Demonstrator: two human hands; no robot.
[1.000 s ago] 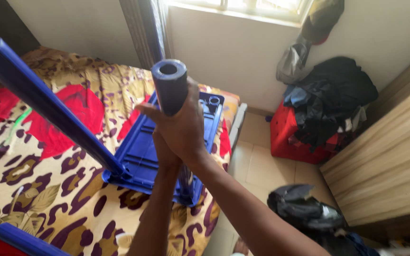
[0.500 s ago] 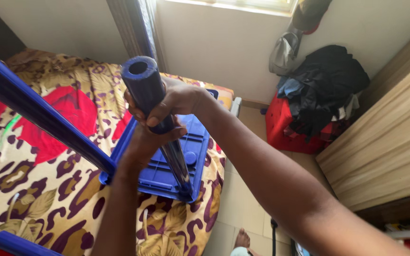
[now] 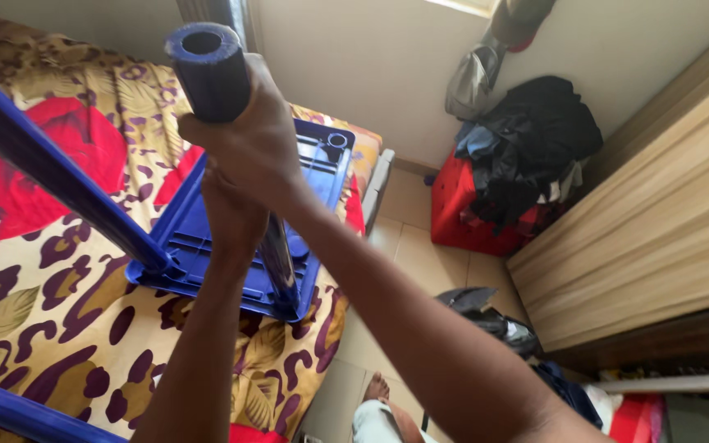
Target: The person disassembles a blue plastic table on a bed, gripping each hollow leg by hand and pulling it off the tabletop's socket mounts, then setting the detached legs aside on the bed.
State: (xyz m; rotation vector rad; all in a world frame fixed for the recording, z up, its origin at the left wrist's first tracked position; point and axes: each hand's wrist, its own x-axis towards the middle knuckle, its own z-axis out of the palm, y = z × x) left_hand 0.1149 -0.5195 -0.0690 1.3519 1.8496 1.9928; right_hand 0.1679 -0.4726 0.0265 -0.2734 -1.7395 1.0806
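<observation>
- Blue plastic stool [image 3: 244, 221] lies upside down on the flower-and-leopard-print bedspread [image 3: 67, 328], its seat flat on the bed near the right edge, legs pointing up toward the camera.
- Near, at the lower left corner, another blue tube [image 3: 10, 414] crosses the frame, and a bare foot [image 3: 375, 387] shows on the tiled floor [image 3: 428, 238] beside the bed.
- Left hand [image 3: 235, 217] is clenched around the lower part of the blue stool leg [image 3: 211, 70], just above where that leg enters its corner socket at the near right of the seat.
- Right hand [image 3: 252, 135] is wrapped tight around the same leg higher up, just under its open hollow end.
- Judging by this grip, the leg is best kept in line with its socket, with both hands pushing straight along the tube; sideways lean could jam it or let the seat slide on the soft bedspread.
- Left of the hands, a second fitted leg [image 3: 51, 176] slants up from the seat's left corner.
- Far right, a pile of dark clothes [image 3: 527, 148] sits on a red bag [image 3: 469, 213] against the wall, beside a wooden wardrobe [image 3: 658, 221].
</observation>
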